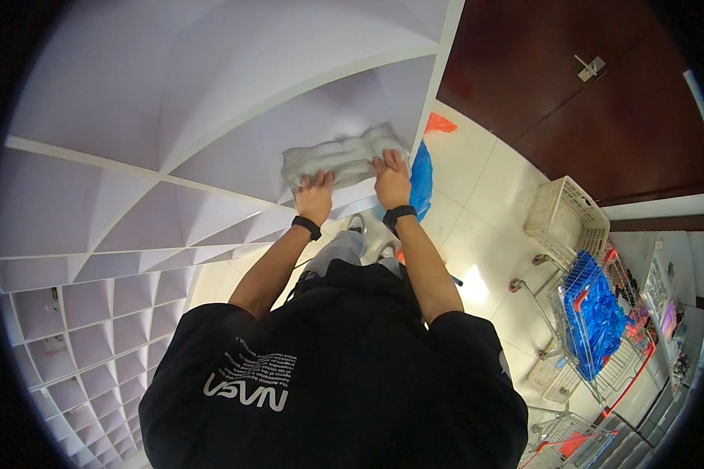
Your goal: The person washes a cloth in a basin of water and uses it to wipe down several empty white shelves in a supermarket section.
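Note:
A grey-white cloth [346, 155] lies spread across the floor of a white shelf compartment [322, 114]. On its left front edge rest the fingers of my left hand [315, 196], somewhat spread. My right hand [392, 180] is on the cloth's right end, near the upright side panel, with its fingers bent over the fabric. Both hands touch the cloth from above; whether either one pinches it is not clear. Black bands circle both wrists. The cloth looks slightly blurred, and my palms are hidden.
White cubby shelving [111, 305] extends down the left. On the tiled floor at right are a blue plastic bag [421, 182], a beige plastic crate [566, 217] and a metal shopping cart [622, 357] holding blue plastic. Dark red double doors [551, 99] stand at upper right.

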`<move>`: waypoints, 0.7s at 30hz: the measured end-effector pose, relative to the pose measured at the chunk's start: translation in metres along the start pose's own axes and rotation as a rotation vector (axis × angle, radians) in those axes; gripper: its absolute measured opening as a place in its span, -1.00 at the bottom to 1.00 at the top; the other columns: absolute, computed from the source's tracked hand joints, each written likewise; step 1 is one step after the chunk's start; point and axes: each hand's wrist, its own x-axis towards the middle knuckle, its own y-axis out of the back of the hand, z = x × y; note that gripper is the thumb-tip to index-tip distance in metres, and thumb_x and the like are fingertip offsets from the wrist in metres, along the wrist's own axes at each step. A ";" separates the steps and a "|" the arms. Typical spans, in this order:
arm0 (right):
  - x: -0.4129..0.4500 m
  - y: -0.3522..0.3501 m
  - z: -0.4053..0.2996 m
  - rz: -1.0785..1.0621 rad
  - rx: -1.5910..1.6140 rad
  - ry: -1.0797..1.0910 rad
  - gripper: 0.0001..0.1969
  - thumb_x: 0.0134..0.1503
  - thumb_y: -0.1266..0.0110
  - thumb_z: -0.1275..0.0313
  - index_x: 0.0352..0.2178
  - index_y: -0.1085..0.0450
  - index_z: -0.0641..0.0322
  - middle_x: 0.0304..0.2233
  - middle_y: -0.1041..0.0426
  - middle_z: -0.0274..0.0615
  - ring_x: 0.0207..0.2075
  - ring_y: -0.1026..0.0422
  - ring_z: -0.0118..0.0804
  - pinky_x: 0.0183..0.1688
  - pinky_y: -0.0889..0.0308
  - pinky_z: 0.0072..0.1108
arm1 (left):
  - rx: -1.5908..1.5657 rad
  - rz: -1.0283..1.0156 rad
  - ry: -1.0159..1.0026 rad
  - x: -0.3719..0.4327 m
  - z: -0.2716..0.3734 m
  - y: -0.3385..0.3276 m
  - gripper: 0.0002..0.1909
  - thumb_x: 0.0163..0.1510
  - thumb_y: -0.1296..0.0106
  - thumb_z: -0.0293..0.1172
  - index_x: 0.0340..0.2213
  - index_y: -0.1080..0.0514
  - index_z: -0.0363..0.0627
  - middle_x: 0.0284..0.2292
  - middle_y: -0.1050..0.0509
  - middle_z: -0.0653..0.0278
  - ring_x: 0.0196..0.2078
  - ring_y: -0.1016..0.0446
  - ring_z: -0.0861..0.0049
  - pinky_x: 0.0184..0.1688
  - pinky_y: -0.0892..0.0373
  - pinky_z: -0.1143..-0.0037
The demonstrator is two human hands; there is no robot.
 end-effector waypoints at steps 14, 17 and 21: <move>0.018 0.015 0.009 0.005 -0.101 0.081 -0.82 -0.03 -0.02 0.51 -0.34 -0.45 0.14 -0.17 -0.41 -0.22 -0.04 -0.33 -0.07 -0.13 -0.41 -0.34 | -0.186 -0.062 0.140 0.014 -0.003 0.019 -0.68 -0.01 0.00 -0.36 -0.15 -0.41 0.06 -0.11 -0.46 0.36 -0.03 -0.38 0.26 -0.12 -0.40 0.19; 0.017 0.007 -0.007 0.006 -0.099 0.136 -0.85 -0.04 -0.02 0.48 -0.38 -0.46 0.10 -0.26 -0.40 -0.23 -0.11 -0.35 -0.09 -0.18 -0.42 -0.36 | -0.186 -0.097 0.169 0.001 -0.020 0.014 -0.65 -0.06 -0.09 -0.34 -0.16 -0.41 0.04 -0.10 -0.44 0.36 -0.02 -0.36 0.26 -0.10 -0.38 0.20; 0.007 -0.018 -0.030 -0.018 0.025 0.224 -0.83 -0.18 -0.14 0.51 -0.44 -0.43 0.09 -0.24 -0.42 -0.28 -0.09 -0.33 -0.11 -0.14 -0.38 -0.38 | -0.127 0.014 0.204 -0.022 -0.042 0.018 -0.77 0.04 0.09 -0.40 -0.23 -0.43 0.03 -0.20 -0.43 0.33 -0.07 -0.39 0.23 -0.19 -0.43 0.19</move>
